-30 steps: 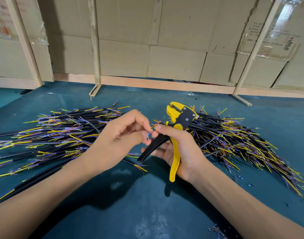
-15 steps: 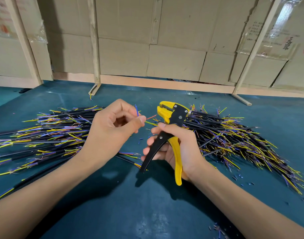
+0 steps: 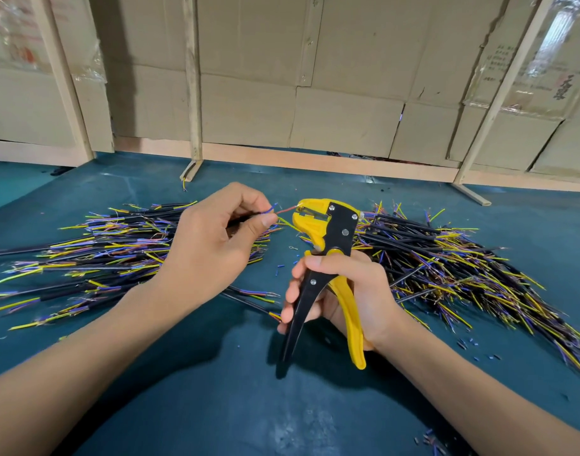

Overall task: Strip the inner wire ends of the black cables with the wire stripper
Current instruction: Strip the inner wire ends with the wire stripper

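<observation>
Cardboard sheets braced by pale wooden battens wall off the far side of a bench covered in dark teal felt. Two heaps of black cables lie on it: a left heap and a right heap, each bristling with yellow, blue and purple inner wires and wisps of bare copper. Small clipped bits of insulation dot the felt between and near the heaps.

Above the gap between the heaps, the left hand pinches one cable between thumb and curled fingers; its short blue and red inner wires fan out to the right, the red one reaching to the mouth of the wire stripper. The right hand is wrapped round the tool's black and yellow handles, which stand spread apart, with the yellow head tilted up and to the left. Whether the red tip actually sits inside the jaws is hard to tell.

Compared with half a second ago, both hands have risen slightly and drawn closer together, so the wire ends now meet the stripper's head rather than standing apart from it. A second ago the hands were touching low over the felt, with the tool's head pointing farther away.
</observation>
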`<control>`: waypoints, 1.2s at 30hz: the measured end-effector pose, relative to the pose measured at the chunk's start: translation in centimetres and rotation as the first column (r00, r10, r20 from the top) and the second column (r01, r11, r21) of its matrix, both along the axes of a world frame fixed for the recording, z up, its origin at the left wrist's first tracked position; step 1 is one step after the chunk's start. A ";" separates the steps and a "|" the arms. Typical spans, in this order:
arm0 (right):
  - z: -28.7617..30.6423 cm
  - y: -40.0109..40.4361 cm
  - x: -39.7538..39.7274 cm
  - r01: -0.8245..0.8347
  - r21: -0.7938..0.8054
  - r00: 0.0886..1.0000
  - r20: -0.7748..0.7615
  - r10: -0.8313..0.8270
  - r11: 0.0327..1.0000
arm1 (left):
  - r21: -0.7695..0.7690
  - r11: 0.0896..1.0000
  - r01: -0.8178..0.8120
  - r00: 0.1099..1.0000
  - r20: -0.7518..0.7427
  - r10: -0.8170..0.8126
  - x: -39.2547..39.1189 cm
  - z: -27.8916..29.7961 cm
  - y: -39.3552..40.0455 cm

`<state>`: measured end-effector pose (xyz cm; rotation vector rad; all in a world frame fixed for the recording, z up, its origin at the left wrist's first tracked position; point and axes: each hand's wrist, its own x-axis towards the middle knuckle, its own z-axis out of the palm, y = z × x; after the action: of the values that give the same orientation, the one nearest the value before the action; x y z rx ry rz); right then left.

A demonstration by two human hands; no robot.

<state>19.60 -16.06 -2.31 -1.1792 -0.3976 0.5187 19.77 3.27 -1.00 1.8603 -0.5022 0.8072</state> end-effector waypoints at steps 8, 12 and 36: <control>0.1 0.0 -0.1 -0.065 -0.028 0.998 0.002 0.065 0.997 | 0.391 0.910 -0.137 0.974 0.219 0.053 -0.2 0.9 1.5; 0.1 0.1 -0.3 -0.071 -0.040 0.997 -0.001 0.071 0.997 | 0.448 0.875 -0.183 0.958 0.282 0.056 -0.3 1.1 1.6; 0.1 0.2 -0.3 -0.076 -0.026 0.997 -0.014 0.076 0.997 | 0.425 0.887 -0.181 0.952 0.301 0.050 -0.2 0.4 1.0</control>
<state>19.26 -15.89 -2.23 -1.1890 -0.4267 0.5987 19.53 4.24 -0.57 2.2274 -0.8187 1.1205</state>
